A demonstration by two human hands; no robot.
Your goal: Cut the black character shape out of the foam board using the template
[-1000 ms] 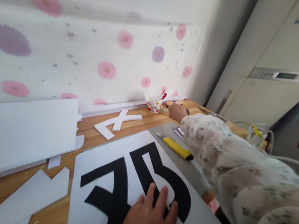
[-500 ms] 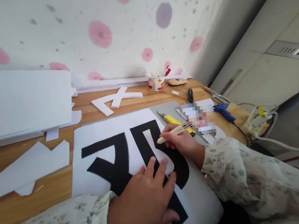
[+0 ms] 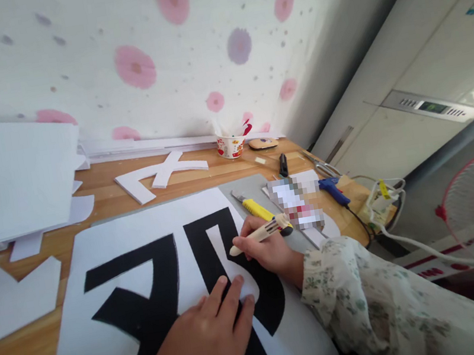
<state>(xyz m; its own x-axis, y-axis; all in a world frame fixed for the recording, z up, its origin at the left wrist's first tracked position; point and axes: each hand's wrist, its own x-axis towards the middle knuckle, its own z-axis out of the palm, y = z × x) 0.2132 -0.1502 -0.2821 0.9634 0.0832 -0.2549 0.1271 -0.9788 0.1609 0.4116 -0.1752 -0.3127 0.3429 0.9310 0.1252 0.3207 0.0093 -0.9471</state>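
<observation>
My right hand (image 3: 266,251) grips a cream multicolour pen (image 3: 263,231). The pen's tip meets the inner edge of a large black character (image 3: 214,259) on a white sheet (image 3: 85,327). Lying flat with fingers spread, my left hand (image 3: 200,342) presses on the sheet and covers the lower part of the black shape. Beneath the sheet a grey cutting mat (image 3: 247,185) shows at the top. A yellow utility knife (image 3: 256,207) rests just beyond my right hand, partly hidden by it.
White foam pieces lie at the left (image 3: 17,296) and back (image 3: 164,171); a large white board (image 3: 7,178) stands left. Behind are a paper cup (image 3: 231,145) and a mouse (image 3: 263,143). Scissors (image 3: 323,167), a blue glue gun (image 3: 333,191) and a power strip (image 3: 380,203) sit right.
The view has swung to the right, so the table's contents sit further left. My right hand still holds the pen at the character's inner edge, and my left hand stays flat on the sheet.
</observation>
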